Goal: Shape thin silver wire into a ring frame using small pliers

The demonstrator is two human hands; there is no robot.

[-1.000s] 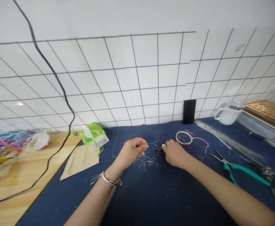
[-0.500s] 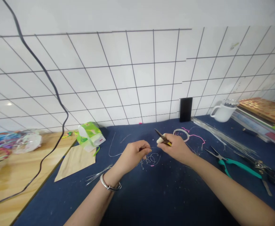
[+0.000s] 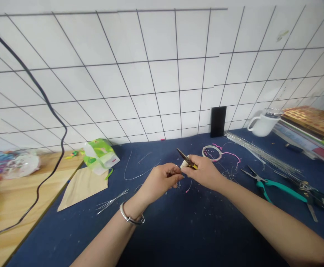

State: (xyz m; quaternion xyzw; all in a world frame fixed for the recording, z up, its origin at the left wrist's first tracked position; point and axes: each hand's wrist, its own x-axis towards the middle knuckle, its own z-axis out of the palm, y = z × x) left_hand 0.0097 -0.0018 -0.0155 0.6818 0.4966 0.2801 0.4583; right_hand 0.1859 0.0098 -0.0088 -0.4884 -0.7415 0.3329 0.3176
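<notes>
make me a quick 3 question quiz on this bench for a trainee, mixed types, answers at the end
1. Which hand grips the yellow-handled tool?
2. True or false: the teal pliers lie with their jaws apart.
3. What stands upright against the wall, by one end of the long wire bundle?
A) green bag
B) black slab
C) beige cloth

Key:
1. The right hand.
2. True.
3. B.
</notes>
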